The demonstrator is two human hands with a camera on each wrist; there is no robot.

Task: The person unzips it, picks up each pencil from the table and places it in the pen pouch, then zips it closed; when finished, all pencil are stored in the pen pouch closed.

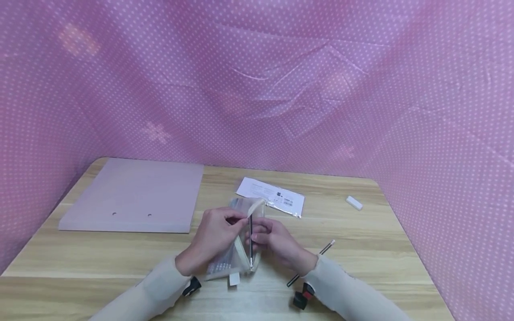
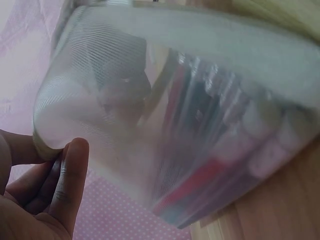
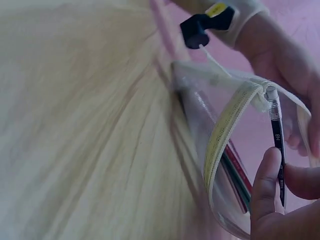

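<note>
A translucent mesh zip pouch (image 1: 225,264) stands with its zipper mouth spread wide. My left hand (image 1: 214,232) pinches the rim of that mouth between thumb and fingers, as the left wrist view also shows. Between thumb and fingers of my right hand (image 1: 279,240) is a dark pencil (image 3: 276,125) marked HB, held at the mouth with its eraser end by the zipper's end. Several long things, red and green among them, show through the mesh (image 2: 200,110) inside the pouch. Another dark pencil (image 1: 294,280) lies on the table, partly under my right forearm.
At the back left lies a flat pale board (image 1: 136,191) with two small holes. Behind the pouch is a white printed packet (image 1: 273,196). A white eraser-like block (image 1: 354,203) rests at the right. Pink dotted cloth (image 1: 257,89) surrounds the wooden table (image 1: 361,276).
</note>
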